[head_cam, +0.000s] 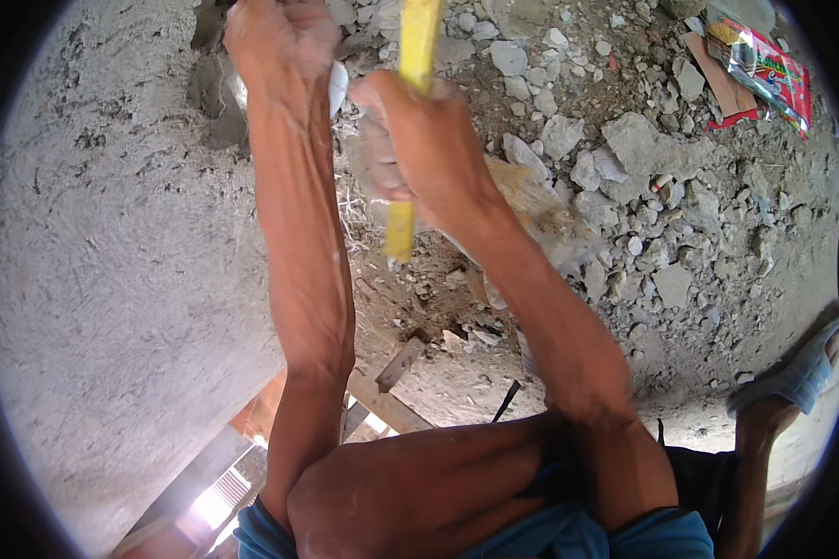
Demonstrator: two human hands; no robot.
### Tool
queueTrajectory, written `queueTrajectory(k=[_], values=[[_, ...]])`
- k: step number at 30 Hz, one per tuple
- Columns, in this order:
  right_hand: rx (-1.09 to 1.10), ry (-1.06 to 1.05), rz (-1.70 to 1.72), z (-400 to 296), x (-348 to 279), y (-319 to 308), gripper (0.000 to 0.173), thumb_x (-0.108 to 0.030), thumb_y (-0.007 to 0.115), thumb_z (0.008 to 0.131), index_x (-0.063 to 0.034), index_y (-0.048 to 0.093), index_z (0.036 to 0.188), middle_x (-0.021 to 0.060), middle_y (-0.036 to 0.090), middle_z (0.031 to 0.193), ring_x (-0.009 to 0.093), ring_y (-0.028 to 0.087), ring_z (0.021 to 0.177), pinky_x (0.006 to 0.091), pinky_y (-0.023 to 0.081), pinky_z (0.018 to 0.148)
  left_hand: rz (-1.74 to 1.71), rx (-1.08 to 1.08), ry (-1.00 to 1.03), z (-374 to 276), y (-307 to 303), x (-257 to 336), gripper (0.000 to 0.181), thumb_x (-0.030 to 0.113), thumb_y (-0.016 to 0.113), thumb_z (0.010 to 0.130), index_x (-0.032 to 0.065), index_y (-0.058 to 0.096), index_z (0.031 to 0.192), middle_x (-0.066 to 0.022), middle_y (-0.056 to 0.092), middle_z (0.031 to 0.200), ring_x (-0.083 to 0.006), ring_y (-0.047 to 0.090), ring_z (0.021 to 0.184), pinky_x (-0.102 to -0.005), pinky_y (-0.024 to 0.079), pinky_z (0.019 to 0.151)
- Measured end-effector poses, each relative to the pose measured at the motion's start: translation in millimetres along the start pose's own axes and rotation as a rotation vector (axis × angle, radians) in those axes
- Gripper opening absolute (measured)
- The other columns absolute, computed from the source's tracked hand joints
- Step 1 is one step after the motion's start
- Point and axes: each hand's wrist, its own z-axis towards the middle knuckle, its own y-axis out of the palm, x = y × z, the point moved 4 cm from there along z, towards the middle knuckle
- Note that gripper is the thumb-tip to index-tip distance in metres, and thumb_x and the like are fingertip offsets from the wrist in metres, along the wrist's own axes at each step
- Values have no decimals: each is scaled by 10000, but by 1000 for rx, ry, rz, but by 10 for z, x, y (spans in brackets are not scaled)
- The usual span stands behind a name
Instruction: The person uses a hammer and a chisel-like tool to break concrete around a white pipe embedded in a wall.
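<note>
My right hand (419, 140) is closed around a yellow handle (417, 42), which runs up past the top edge of the view; its lower end, blurred, sticks out below my fist. To the left, my left hand (283, 42) is against the rough cement wall at a broken-out hollow (217, 98). Its fingers are curled, but whether they grip anything is hidden. A white rounded object (338, 87) shows partly behind the left wrist.
Broken concrete rubble (643, 147) covers the ground at right, with a clear plastic bag (538, 209) and a red snack wrapper (776, 73). The plastered wall (126, 279) fills the left. Wood pieces (391, 405) lie below; a sandaled foot (797, 377) is at right.
</note>
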Motion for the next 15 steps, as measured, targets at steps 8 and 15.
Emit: queueTrajectory(k=[8, 15], values=[[164, -549, 694, -294, -297, -91, 229, -227, 558, 900, -61, 516, 748, -62, 345, 493, 47, 337, 368, 234, 277, 326, -28, 48, 23, -70, 70, 46, 153, 138, 451, 1000, 23, 551, 982, -75, 587, 904, -188, 548, 853, -341, 466, 872], [164, -226, 40, -238, -230, 61, 274, -218, 566, 901, -103, 478, 669, -65, 335, 469, 66, 328, 339, 255, 277, 308, -11, -19, 15, 54, -222, 198, 126, 124, 452, 996, 35, 537, 969, -90, 601, 952, -216, 558, 910, -371, 471, 935]])
